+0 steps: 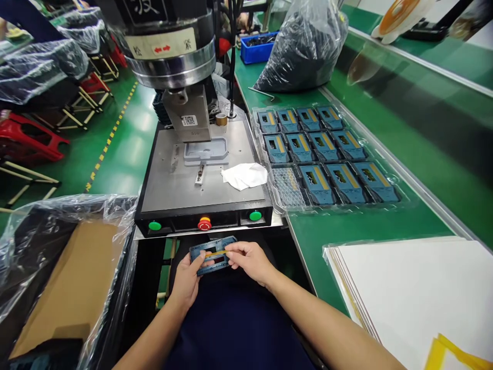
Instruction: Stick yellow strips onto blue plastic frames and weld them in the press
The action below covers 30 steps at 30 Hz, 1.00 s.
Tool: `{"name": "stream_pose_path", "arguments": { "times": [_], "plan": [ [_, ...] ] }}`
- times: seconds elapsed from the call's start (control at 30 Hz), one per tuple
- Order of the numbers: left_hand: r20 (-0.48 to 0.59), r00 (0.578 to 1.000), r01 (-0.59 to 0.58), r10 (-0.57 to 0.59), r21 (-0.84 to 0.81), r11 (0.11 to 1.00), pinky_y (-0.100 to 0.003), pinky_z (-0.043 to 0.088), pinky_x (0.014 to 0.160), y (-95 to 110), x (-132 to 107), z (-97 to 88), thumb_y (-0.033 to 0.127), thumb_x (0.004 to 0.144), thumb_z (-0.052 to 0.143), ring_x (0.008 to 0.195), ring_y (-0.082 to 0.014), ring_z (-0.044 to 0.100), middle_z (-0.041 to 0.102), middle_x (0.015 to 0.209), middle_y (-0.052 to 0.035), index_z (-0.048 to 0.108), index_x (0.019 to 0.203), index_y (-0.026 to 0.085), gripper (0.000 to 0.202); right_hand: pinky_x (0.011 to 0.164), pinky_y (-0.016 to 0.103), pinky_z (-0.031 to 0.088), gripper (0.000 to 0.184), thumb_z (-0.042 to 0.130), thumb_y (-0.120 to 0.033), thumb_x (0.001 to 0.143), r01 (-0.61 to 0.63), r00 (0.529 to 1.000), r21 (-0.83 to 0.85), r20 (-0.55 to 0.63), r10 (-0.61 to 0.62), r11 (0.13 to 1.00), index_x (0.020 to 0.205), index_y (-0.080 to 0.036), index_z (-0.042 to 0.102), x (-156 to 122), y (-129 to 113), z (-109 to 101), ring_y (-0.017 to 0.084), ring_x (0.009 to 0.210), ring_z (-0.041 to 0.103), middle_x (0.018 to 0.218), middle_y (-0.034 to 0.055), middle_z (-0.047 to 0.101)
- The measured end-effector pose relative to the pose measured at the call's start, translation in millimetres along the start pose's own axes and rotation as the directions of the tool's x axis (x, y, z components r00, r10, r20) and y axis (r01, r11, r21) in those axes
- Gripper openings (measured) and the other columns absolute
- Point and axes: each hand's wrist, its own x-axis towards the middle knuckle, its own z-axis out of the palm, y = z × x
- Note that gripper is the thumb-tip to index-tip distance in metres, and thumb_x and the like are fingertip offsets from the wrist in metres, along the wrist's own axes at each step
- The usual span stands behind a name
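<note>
Over my lap, a blue-grey plastic housing (pixel 195 251) with cut-out openings is held by my left hand (pixel 189 275), its thumb lying on the front. My right hand (pixel 250 261) pinches the right end of a narrow yellow strip (pixel 216 254) that runs across the housing's middle. Whether the strip is stuck down along its whole length I cannot tell. Just beyond my hands stands a press with a steel base plate (pixel 169 192). On that plate are a grey fixture (pixel 206 151) and a crumpled white cloth (pixel 246 176).
The press's metal head (pixel 188 115) hangs above the fixture. Two green buttons flank a red stop button (pixel 204 223). On the right bench, a clear tray (pixel 283 209) holds several similar housings, near a stack of white sheets (pixel 419 288). A plastic-lined box (pixel 77 267) stands left.
</note>
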Motion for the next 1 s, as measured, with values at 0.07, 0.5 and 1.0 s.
{"name": "stream_pose_path", "arguments": {
  "times": [0.07,0.5,1.0],
  "plan": [
    [-0.004,1.000,-0.014,0.014,-0.010,1.000,-0.026,0.054,0.074,-0.9,0.2,-0.2,0.029,0.065,0.076,0.073,-0.0138,0.068,0.071,0.095,-0.0042,0.061,0.093,0.016,0.035,0.059,0.027,0.052,0.028,0.068,-0.033,0.068,0.005,1.000,0.017,-0.005,-0.005,1.000,0.089,-0.014,0.069,0.3,0.8,0.7,0.013,0.055,0.061,0.061,0.0004,0.065],
    [0.013,0.999,-0.041,0.041,-0.039,0.998,-0.029,0.053,0.077,2.0,-3.1,1.7,0.036,0.065,0.075,0.077,-0.0160,0.068,0.070,0.091,-0.0014,0.060,0.096,0.018,0.039,0.059,0.027,0.050,0.022,0.065,-0.028,0.069,0.021,0.999,-0.085,-0.041,-0.024,0.996,0.086,-0.015,0.069,1.3,5.8,-0.1,0.014,0.058,0.061,0.065,0.0014,0.065],
    [0.044,0.999,0.023,-0.020,-0.055,0.998,-0.034,0.053,0.079,4.9,-2.2,2.3,0.049,0.074,0.063,0.089,-0.0212,0.067,0.072,0.094,-0.0084,0.060,0.098,0.016,0.042,0.047,0.022,0.049,0.027,0.055,-0.042,0.082,0.135,0.991,-0.210,0.009,-0.136,0.968,0.080,-0.017,0.066,-5.6,0.9,2.4,0.012,0.051,0.060,0.065,0.0010,0.064]
  ]
}}
